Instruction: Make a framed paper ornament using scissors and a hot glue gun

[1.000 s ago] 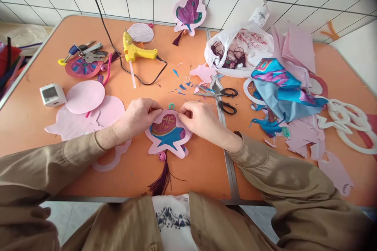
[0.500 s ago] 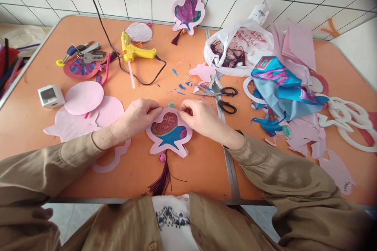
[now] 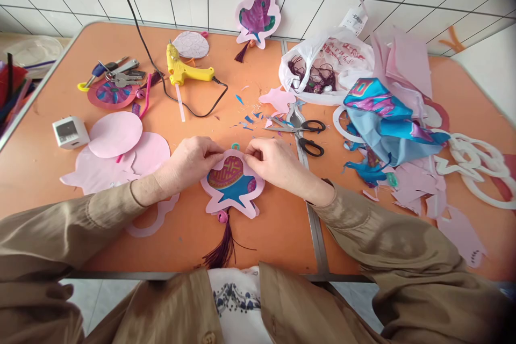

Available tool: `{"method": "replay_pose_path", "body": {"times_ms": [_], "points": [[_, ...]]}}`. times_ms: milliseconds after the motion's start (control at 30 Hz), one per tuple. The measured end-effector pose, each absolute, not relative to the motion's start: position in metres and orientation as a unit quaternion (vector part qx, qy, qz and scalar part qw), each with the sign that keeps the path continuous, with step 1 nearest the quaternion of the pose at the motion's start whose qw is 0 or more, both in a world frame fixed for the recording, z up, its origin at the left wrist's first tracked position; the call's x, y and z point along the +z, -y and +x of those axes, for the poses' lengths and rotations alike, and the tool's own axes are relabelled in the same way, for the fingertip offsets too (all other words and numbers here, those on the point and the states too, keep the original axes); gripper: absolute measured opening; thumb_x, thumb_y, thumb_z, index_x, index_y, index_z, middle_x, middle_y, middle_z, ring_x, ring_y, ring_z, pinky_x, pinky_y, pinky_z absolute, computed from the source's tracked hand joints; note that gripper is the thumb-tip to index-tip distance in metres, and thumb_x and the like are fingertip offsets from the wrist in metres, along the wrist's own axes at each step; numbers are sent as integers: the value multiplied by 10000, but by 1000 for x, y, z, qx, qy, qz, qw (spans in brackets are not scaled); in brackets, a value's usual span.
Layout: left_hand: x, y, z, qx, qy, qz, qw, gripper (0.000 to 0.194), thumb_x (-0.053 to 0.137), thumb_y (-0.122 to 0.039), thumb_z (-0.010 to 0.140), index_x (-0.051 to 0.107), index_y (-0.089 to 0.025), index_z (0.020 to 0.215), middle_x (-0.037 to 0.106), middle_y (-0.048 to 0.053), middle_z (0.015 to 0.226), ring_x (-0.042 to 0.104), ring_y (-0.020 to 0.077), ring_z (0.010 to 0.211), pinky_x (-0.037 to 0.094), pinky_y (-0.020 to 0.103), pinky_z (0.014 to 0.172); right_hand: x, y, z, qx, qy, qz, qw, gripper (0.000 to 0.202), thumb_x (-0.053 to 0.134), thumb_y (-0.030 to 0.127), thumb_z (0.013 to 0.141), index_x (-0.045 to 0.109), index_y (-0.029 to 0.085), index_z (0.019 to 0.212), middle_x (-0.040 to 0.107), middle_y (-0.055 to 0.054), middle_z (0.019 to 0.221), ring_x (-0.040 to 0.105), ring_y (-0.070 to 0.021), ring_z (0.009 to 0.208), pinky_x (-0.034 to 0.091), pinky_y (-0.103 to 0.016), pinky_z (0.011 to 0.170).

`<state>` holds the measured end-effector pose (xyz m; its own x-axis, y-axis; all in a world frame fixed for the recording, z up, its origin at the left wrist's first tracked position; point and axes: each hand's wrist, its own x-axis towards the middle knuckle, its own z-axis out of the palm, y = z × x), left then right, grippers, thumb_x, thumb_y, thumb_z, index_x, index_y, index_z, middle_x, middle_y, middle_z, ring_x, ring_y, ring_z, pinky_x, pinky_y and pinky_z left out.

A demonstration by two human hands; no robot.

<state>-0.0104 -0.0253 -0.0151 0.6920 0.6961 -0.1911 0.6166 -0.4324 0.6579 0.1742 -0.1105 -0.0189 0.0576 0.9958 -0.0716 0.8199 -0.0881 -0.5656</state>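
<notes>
A pink-rimmed fish-shaped ornament (image 3: 231, 191) with a patterned red and blue centre is held near the table's front. My left hand (image 3: 196, 158) pinches its upper left edge between thumb and fingers. On the upper right edge, my right hand (image 3: 264, 158) has the same kind of pinch. Between the two hands a small green loop (image 3: 235, 147) sticks up from the top. From the bottom hang a pink bell (image 3: 223, 217) and a dark purple tassel (image 3: 223, 244), which trails over the orange table.
A yellow glue gun (image 3: 185, 71) lies at the back left near keys (image 3: 121, 78). Pink paper shapes (image 3: 115, 134) and a white charger (image 3: 70, 132) are to the left. Scissors (image 3: 310, 126), a white bag (image 3: 350, 64) and blue cloth (image 3: 387, 118) lie to the right.
The ornament has shifted very slightly right and down, and its tilt differs a little. Both hands keep their pinch on its upper edge.
</notes>
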Motion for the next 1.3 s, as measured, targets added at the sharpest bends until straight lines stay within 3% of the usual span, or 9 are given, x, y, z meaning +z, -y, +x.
{"method": "replay_pose_path", "body": {"times_ms": [567, 1300], "points": [[-17, 27, -12, 52, -376, 869, 319, 314, 505, -279, 828, 805, -202, 876, 688, 28, 805, 616, 152, 719, 433, 246, 660, -19, 112, 174, 216, 657, -698, 188, 166, 583, 128, 812, 562, 177, 655, 632, -18, 621, 549, -139, 587, 340, -273, 579], [-12, 28, -6, 51, -427, 814, 390, 265, 571, -276, 746, 775, -184, 887, 746, 12, 774, 638, 157, 682, 470, 246, 605, -22, 112, 174, 214, 657, -694, 202, 187, 587, 134, 788, 507, 188, 628, 596, -5, 617, 523, -132, 586, 334, -268, 574]]}}
